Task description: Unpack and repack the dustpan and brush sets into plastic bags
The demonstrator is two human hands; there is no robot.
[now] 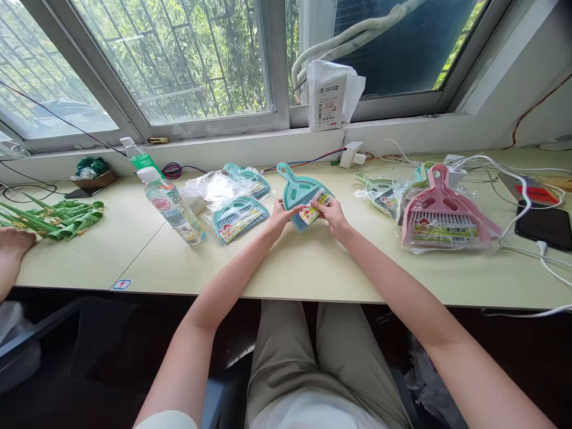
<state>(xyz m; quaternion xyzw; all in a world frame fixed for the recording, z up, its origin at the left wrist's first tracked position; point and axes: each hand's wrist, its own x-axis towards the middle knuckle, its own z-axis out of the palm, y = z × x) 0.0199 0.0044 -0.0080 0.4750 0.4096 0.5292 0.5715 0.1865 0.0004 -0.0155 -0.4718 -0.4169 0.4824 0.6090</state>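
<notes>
Between my two hands is a teal mini dustpan and brush set (297, 189) with a yellow label across its bristles. My left hand (282, 218) grips its lower left edge, and my right hand (331, 215) has the label's right side between thumb and fingers. The set is tilted, handle pointing up and left, just over the table. Left of it lie more teal dustpan sets (239, 219) in clear plastic bags. On the right, a pink dustpan set (440, 208) in plastic rests near a bagged green dustpan set (379, 189).
Two plastic bottles (172, 205) stand left of the teal sets. Green artificial-looking stems (58, 217) lie farther left, beside another person's hand (16, 241). White cables (527, 196) and a black phone (545, 226) occupy the right. A white-wrapped box (329, 101) stands on the windowsill.
</notes>
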